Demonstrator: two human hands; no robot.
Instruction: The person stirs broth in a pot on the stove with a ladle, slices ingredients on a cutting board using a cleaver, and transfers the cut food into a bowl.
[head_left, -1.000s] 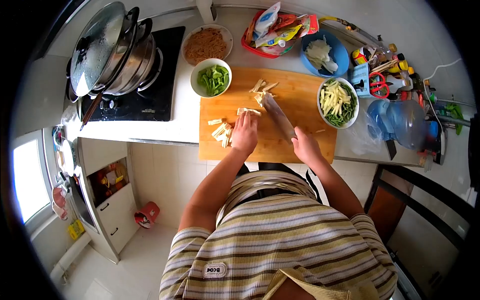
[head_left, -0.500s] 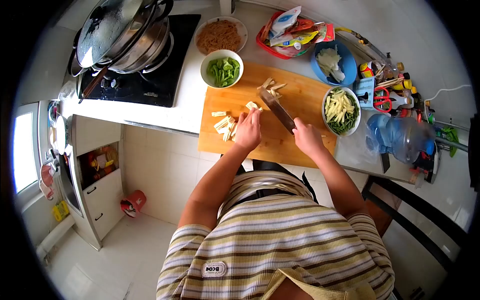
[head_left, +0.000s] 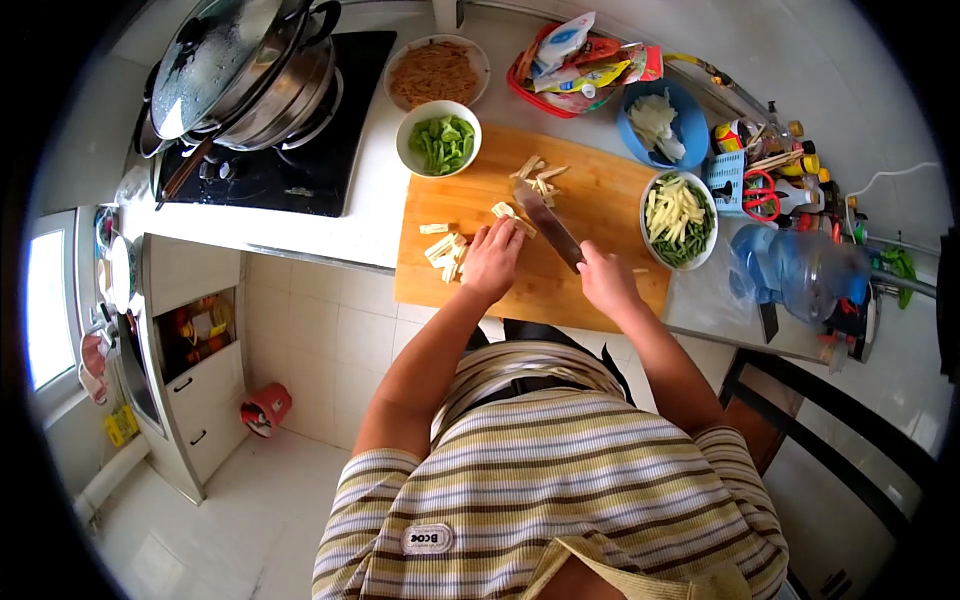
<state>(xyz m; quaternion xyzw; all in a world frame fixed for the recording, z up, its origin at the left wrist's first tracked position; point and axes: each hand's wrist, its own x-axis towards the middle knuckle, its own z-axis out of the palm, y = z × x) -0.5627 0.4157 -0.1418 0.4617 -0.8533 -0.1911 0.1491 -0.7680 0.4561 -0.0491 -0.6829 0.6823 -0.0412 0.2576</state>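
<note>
My right hand [head_left: 607,280] grips the handle of a kitchen knife [head_left: 550,224], whose broad blade points up and left over the wooden cutting board [head_left: 600,295]. My left hand [head_left: 492,260] presses its fingers onto a pale yellow, layered piece that looks like tofu skin [head_left: 513,218], just left of the blade. Cut chunks [head_left: 447,255] of the same pale food lie left of that hand. Beyond the knife tip is a small heap of thin pale strips [head_left: 540,176]. Part of the held piece is hidden under my fingers.
Around the board stand a bowl of green pepper pieces [head_left: 440,148], a plate of brown shreds [head_left: 434,76], a bowl of pale sticks and green beans [head_left: 678,222] and a blue basin [head_left: 690,125]. A lidded pot [head_left: 235,85] sits on the stove. A water jug [head_left: 800,270] lies right.
The left hand's fingers have spread a little over the pale piece, and its near end now reaches toward the blade. The knife has shifted slightly left; the whole view moved a little.
</note>
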